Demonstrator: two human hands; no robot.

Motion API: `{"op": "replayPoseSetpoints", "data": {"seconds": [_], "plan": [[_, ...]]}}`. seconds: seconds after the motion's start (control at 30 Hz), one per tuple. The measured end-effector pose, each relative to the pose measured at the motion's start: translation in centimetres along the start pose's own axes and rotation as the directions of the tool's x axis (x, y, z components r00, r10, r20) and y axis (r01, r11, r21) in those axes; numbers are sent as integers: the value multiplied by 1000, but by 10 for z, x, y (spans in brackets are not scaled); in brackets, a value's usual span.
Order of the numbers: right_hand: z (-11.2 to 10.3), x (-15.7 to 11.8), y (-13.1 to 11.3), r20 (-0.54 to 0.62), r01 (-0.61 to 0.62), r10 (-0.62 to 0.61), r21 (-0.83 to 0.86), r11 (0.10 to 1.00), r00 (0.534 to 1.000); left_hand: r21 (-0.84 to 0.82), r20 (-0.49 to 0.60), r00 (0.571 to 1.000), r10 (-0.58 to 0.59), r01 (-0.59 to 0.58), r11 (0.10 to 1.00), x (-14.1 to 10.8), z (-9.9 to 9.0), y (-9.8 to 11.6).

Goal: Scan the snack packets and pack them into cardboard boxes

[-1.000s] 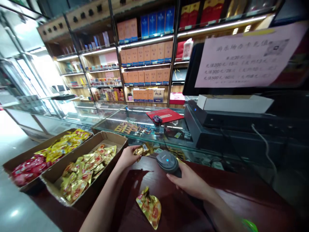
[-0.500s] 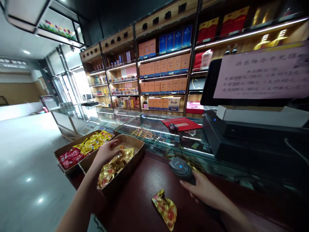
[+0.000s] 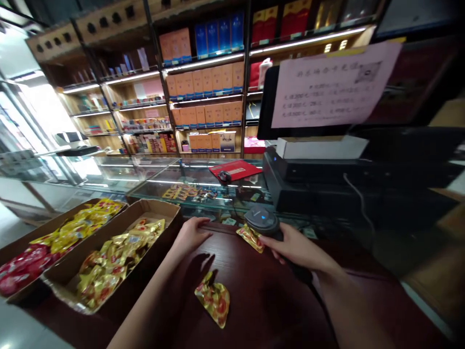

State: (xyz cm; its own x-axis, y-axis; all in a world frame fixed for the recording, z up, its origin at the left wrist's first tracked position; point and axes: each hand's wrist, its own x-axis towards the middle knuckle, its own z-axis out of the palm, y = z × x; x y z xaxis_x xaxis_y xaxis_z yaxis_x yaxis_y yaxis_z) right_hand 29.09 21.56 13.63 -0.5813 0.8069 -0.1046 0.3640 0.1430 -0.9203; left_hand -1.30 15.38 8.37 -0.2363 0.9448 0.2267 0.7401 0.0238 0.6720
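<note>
My right hand (image 3: 300, 247) is wrapped round the handle of a dark grey barcode scanner (image 3: 260, 217) with a blue light on its top. A small gold snack packet (image 3: 250, 236) shows just under the scanner's head, by the right fingertips; I cannot tell whether they touch it. My left hand (image 3: 191, 235) hovers over the dark red counter, fingers stretched out and nothing in them. On the counter between my arms lies another gold packet (image 3: 214, 301). Left of my left hand stands a cardboard box (image 3: 158, 208) of gold packets.
A second box at far left holds yellow packets (image 3: 82, 223) and red packets (image 3: 27, 266). Behind the counter runs a glass display case (image 3: 148, 186) with a red mat (image 3: 240, 169) and a mouse (image 3: 224, 176). A screen carrying a pink paper sign (image 3: 323, 92) stands at right; shelves line the back.
My left hand has left the box of gold packets and moved right, over the counter. The view has turned right. The packet by the scanner shows more clearly now.
</note>
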Motion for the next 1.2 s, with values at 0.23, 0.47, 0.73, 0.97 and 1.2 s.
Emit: {"op": "replayPoseSetpoints", "data": {"seconds": [0.23, 0.47, 0.73, 0.97, 1.2], "plan": [[-9, 0, 0, -15, -11, 12, 26, 1000, 1000, 120, 235, 929, 285, -318, 940, 31, 80, 43], [-9, 2, 5, -43, -50, 50, 9, 999, 998, 120, 508, 750, 423, -547, 828, 47, 124, 35], [-1, 8, 9, -3, -76, 76, 23, 997, 997, -236, 306, 947, 99, -26, 971, 35, 98, 11], [15, 17, 20, 51, -88, 89, -10, 996, 995, -570, 572, 812, -114, 494, 657, 39, 72, -10], [31, 21, 22, 124, -46, 57, -90, 995, 991, -589, 561, 816, -140, 512, 625, 35, 69, -7]]}}
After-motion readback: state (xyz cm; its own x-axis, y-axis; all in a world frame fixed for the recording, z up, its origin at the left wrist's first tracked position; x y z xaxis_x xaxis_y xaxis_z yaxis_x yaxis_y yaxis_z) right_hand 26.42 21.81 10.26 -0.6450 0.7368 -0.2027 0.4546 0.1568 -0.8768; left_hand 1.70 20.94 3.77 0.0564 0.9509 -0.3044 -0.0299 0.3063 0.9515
